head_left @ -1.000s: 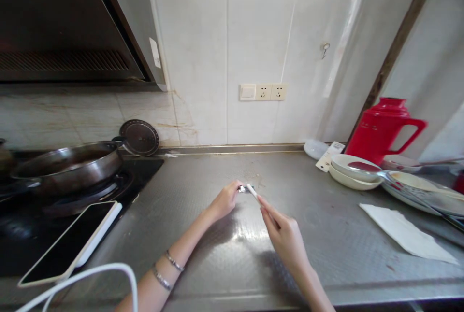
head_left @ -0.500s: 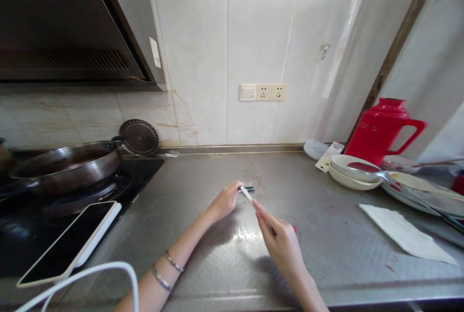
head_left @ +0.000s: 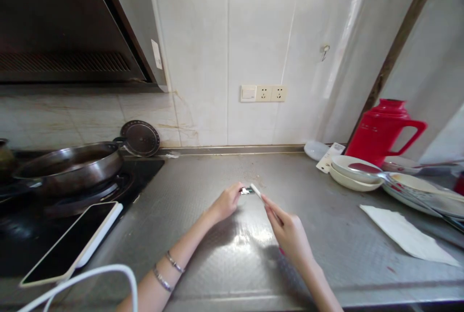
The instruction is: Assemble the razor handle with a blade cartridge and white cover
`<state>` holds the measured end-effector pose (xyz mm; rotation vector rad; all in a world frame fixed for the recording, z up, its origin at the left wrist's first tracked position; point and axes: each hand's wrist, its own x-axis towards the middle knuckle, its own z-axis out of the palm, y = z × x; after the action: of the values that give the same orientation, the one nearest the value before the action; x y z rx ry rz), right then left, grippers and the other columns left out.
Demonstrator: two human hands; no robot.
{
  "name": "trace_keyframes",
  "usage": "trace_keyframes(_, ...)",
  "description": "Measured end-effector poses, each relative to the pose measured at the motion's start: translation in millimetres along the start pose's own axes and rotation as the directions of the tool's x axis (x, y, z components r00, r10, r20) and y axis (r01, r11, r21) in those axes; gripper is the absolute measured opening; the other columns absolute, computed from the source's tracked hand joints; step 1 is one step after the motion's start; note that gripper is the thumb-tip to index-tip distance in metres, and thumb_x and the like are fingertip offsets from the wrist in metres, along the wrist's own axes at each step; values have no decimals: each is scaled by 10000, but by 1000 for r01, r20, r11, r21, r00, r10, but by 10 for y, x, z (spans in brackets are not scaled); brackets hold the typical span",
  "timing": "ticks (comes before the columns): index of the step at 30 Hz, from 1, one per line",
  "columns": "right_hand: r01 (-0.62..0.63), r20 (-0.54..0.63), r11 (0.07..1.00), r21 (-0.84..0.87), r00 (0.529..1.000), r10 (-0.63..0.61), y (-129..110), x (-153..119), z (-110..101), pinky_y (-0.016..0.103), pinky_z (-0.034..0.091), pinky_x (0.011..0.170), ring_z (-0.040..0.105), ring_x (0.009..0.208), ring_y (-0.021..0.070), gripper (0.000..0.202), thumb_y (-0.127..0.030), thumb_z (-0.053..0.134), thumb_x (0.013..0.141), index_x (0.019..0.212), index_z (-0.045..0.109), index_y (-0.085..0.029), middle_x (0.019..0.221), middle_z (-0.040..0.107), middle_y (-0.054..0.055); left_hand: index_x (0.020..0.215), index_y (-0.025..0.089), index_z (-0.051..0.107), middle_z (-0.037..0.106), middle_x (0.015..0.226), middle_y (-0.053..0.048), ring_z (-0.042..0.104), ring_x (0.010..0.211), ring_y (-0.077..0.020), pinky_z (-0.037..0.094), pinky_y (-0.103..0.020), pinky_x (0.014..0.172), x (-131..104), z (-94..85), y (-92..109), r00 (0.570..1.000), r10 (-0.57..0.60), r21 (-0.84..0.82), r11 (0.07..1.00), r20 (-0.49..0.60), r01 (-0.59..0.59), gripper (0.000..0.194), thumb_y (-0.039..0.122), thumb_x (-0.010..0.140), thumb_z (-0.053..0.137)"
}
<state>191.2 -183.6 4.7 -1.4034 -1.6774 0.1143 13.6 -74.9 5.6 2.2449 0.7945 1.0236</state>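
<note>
Low over the middle of the metal counter, my left hand pinches one end of a small dark green strip with a white patch on it. My right hand is closed around a thin white stick-like tool, whose tip points up and left beside the strip's right end. Something pink shows just under my right palm, mostly hidden. Two silver bracelets circle my left forearm.
A steel pan sits on the black stove at left, with a phone and white cable in front. At right are a red thermos, stacked bowls, plates and a white paper.
My right hand has moved slightly right, and the white tool's tip has shifted from the strip's left part to its right end. My left hand has barely moved.
</note>
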Motion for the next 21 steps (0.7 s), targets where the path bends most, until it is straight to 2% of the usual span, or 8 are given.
trace_keyframes(3,11,-10,1000,7,1000,-11,88,84,-29,158,311,424,419,414,74,448,-373,378,915,1234,562,-117,513,559,-8,919,172,482,640,883,-66,627,712,-156,476,-290,685,19,22,34,984,-176,-273,947,-11,166,189,345,878,420)
trace_keyframes(5,43,-1,999,1,999,-43,117,160,-46,155,315,429,419,408,69,459,-372,371,918,1250,544,-106,515,556,-13,932,176,422,647,868,-72,641,613,-161,491,-288,585,36,38,65,955,-291,-500,818,64,283,241,400,849,457)
trace_keyframes(7,81,16,997,-17,997,-81,135,255,-51,160,344,457,468,440,78,455,-361,366,919,1267,527,-117,568,593,3,944,182,389,659,827,-77,651,568,-188,496,-298,521,52,45,99,916,-357,-641,664,181,386,295,426,817,496)
trace_keyframes(9,138,50,989,-43,989,-136,158,362,-42,174,383,503,538,517,100,435,-348,364,920,1270,527,-148,669,639,34,943,177,393,669,787,-83,659,559,-210,499,-305,496,61,40,130,881,-385,-697,551,275,458,303,418,803,511)
trace_keyframes(11,219,108,972,-80,972,-210,189,466,-20,192,412,547,580,591,123,409,-336,361,921,1256,541,-185,762,656,58,938,165,414,673,759,-90,661,549,-216,496,-295,478,63,30,151,857,-400,-717,487,325,499,275,388,805,508)
trace_keyframes(16,351,199,923,-157,927,-319,242,616,32,201,421,573,590,617,128,396,-308,338,932,1261,535,-206,759,630,65,957,147,439,677,723,-97,660,530,-216,487,-273,446,59,18,136,830,-390,-723,422,399,547,251,351,821,493)
trace_keyframes(19,434,288,887,-158,879,-379,241,640,36,194,411,570,580,599,116,386,-296,346,933,1262,535,-221,731,611,48,942,148,430,677,708,-90,657,522,-207,501,-283,466,56,24,100,835,-378,-744,399,399,536,263,359,811,515)
trace_keyframes(21,458,308,872,-171,866,-394,240,658,25,193,401,560,568,581,111,382,-295,352,932,1263,533,-235,720,603,39,939,149,426,677,705,-87,657,522,-206,503,-283,467,56,27,83,838,-374,-746,400,398,533,274,366,805,527)
